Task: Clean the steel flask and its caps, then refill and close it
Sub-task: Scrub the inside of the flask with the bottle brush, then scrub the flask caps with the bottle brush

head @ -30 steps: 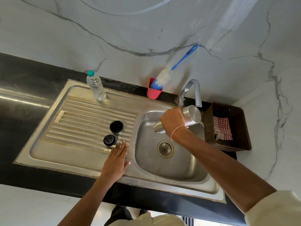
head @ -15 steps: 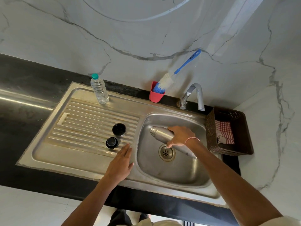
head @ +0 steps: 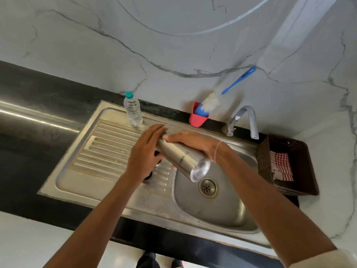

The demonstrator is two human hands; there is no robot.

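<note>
The steel flask [head: 183, 159] is held tilted in the air above the sink's edge, its base toward me and its mouth pointing away to the left. My right hand [head: 195, 143] grips its upper body from the far side. My left hand [head: 144, 153] lies with straight fingers against the flask's mouth end, covering it. Two black caps [head: 148, 176] on the ribbed drainboard are mostly hidden under my left hand.
The sink basin [head: 222, 213] with its drain lies below the flask. A tap [head: 249, 120] stands behind it. A plastic water bottle [head: 133, 110] stands on the drainboard [head: 104, 147]. A red cup holds a blue bottle brush [head: 212, 101]. A brown basket [head: 297, 171] with a checked cloth sits right.
My right hand lifted the flask out of the basin and turned it with the base toward me. My left hand rose from the drainboard to the flask's mouth.
</note>
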